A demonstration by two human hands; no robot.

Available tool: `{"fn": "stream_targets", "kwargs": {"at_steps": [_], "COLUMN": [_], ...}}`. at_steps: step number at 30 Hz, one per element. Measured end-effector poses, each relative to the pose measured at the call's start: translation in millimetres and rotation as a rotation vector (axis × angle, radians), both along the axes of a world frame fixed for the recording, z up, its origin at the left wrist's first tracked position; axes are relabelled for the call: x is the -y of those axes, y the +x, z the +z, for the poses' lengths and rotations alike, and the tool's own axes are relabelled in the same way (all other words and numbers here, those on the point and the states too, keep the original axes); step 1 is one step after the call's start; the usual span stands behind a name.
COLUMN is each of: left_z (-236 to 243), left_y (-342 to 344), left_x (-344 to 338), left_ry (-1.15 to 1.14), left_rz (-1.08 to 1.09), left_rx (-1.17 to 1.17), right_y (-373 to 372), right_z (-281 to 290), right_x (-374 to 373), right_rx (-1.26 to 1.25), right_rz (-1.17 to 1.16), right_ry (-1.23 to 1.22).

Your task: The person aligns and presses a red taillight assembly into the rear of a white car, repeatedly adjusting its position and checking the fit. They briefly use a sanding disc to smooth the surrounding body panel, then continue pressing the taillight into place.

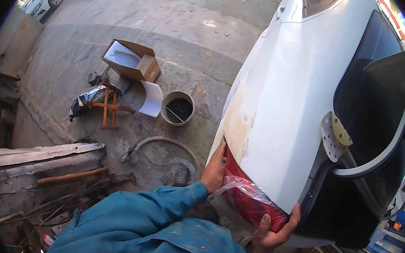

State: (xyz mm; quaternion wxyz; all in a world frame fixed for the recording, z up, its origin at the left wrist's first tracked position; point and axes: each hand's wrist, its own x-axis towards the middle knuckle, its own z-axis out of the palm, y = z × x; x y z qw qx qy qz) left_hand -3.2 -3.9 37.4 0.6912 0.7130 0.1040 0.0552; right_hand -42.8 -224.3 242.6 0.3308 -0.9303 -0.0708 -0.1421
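Observation:
A red tail light (248, 209) sits at the rear corner of a white car (288, 111), with clear plastic film (248, 186) partly over it. My left hand (214, 171) grips the light's outer end, fingers pressed together and pointing up along its edge. Around the other end, beside the trunk opening, curls my right hand (274, 235), its thumb on the lens and its fingers at the far edge. Both hands hold the light between them. Whether the light is fully seated against the body cannot be told. Tan filler (237, 125) marks the panel above it.
Two perforated sanding discs (334, 136) rest at the trunk's edge; the trunk stands open. On the ground at left are a bucket (177, 109), an open cardboard box (133, 61), a wooden folding stool (110, 107) and a hose (171, 141). Scrap parts (46, 159) lie at lower left.

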Motion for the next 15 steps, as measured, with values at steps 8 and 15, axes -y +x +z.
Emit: {"fn": "stream_targets", "kwargs": {"at_steps": [8, 15], "left_z": [6.1, 57.8], "left_y": [7.0, -38.6], "left_x": [-4.9, -4.5], "left_ry": [0.085, 0.268], "left_rz": [-0.023, 0.018], "left_rx": [-0.025, 0.29], "right_y": [6.1, 7.9], "right_z": [7.4, 5.9], "right_x": [5.4, 10.9], "right_rx": [-0.059, -0.077], "right_rz": [0.094, 0.102], "right_ry": [0.054, -0.016]}}
